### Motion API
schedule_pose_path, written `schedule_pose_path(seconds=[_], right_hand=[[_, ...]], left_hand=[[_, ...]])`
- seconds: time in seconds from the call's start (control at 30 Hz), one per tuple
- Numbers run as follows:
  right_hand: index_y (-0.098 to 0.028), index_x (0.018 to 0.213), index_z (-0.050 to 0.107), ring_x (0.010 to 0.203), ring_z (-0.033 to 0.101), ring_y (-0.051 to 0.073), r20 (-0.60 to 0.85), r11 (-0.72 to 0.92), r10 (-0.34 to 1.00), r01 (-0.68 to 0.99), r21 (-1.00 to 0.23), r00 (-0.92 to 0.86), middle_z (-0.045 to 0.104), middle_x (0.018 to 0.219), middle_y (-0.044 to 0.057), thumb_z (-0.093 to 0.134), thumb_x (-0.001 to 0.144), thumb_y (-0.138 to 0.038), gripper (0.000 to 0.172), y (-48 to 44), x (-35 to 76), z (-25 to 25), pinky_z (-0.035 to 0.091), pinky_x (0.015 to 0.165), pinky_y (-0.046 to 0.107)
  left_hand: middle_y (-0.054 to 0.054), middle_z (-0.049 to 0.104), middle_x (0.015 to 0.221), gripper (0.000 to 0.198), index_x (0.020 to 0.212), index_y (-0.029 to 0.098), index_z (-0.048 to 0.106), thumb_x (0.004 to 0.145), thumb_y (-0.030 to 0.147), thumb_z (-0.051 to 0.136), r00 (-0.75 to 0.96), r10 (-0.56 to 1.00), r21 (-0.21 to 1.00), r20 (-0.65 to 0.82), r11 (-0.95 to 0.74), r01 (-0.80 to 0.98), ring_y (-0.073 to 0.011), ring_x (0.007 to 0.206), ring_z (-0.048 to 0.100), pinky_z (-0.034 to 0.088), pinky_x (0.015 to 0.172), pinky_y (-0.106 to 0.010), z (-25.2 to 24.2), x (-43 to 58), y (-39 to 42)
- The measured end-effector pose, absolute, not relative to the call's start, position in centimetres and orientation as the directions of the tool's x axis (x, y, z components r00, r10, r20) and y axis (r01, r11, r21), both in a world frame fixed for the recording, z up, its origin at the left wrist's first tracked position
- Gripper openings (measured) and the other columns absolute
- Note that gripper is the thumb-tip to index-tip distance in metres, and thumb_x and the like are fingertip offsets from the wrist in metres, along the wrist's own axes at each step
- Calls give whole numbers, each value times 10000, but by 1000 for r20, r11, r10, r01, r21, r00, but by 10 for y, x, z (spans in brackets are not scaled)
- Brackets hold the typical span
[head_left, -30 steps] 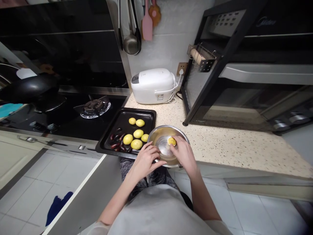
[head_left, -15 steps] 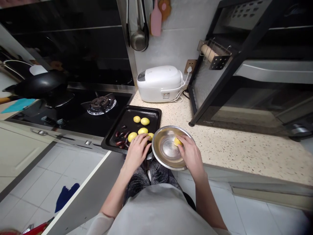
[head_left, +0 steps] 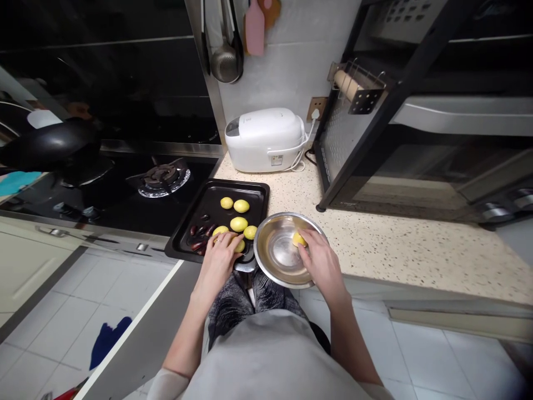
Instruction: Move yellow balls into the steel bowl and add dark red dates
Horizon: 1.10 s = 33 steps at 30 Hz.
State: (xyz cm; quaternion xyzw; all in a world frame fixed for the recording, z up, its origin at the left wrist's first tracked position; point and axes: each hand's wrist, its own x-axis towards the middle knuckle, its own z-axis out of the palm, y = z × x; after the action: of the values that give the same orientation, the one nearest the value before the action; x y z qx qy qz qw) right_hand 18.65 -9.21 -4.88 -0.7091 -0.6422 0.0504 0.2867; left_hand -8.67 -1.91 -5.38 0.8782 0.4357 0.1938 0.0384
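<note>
My right hand (head_left: 320, 256) reaches over the steel bowl (head_left: 266, 266), fingers closed around a yellow oval fruit that looks like a lemon (head_left: 298, 239). My left hand (head_left: 217, 262) is low over the black baking tray (head_left: 259, 191), its fingers curled on another lemon (head_left: 239, 246). More lemons (head_left: 239, 224) lie on the tray, one of them partly covered by my left fingers. Several small dark red oval pieces (head_left: 202, 229) rest on the tray's left side; their kind is unclear. The bowl stands against the tray's right side, its front rim over the counter edge.
Behind the tray stands a white rice cooker (head_left: 266, 141), plugged in at the wall. To the left is a gas hob (head_left: 160, 175) with a black wok (head_left: 50, 145). A black rack with an oven (head_left: 441, 172) occupies the right. An open drawer (head_left: 145, 328) juts out below the tray.
My left hand has moved left over the tray, and a lemon now shows under its fingers. My right hand still holds its lemon over the bowl. The whole view has shifted slightly.
</note>
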Motion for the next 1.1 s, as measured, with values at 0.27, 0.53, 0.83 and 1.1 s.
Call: schedule_pose_path(seconds=[0.27, 0.53, 0.83, 1.1], right_hand=[[-189, 1305, 683, 1156, 669, 307, 308, 1, 937, 884, -468, 163, 710, 1285, 132, 399, 1041, -233, 390, -91, 186, -47, 567, 932, 448], [-169, 1321, 667, 1168, 665, 305, 287, -9, 946, 894, -448, 153, 708, 1288, 135, 388, 1043, -203, 396, -90, 185, -44, 568, 947, 443], [-124, 1473, 584, 1293, 611, 321, 270, -13, 956, 931, -364, 119, 669, 1386, 179, 304, 1055, -179, 505, -95, 183, -48, 540, 1070, 496], [-79, 1548, 497, 1357, 548, 345, 213, -56, 968, 946, -318, 129, 589, 1489, 201, 284, 1043, -167, 555, -94, 179, -48, 522, 1094, 509]], left_hand=[[-121, 609, 1362, 419, 1469, 285, 502, 1054, 329, 539, 430, 791, 497, 435, -610, 618, -295, 1275, 583, 488, 1080, -456, -35, -72, -34], [-110, 652, 1290, 351, 1318, 253, 558, 995, 340, 666, 495, 725, 686, 479, -661, 304, -278, 1236, 630, 517, 1085, -435, -31, -30, -43], [-95, 631, 1200, 229, 1216, 209, 529, 1007, 230, 620, 661, 704, 549, 259, -671, 499, -276, 1070, 678, 583, 926, -423, -31, 11, -16], [-106, 645, 1251, 310, 1257, 182, 504, 990, 230, 655, 697, 693, 338, 185, -711, 617, -273, 1067, 681, 582, 902, -402, -35, 37, 1]])
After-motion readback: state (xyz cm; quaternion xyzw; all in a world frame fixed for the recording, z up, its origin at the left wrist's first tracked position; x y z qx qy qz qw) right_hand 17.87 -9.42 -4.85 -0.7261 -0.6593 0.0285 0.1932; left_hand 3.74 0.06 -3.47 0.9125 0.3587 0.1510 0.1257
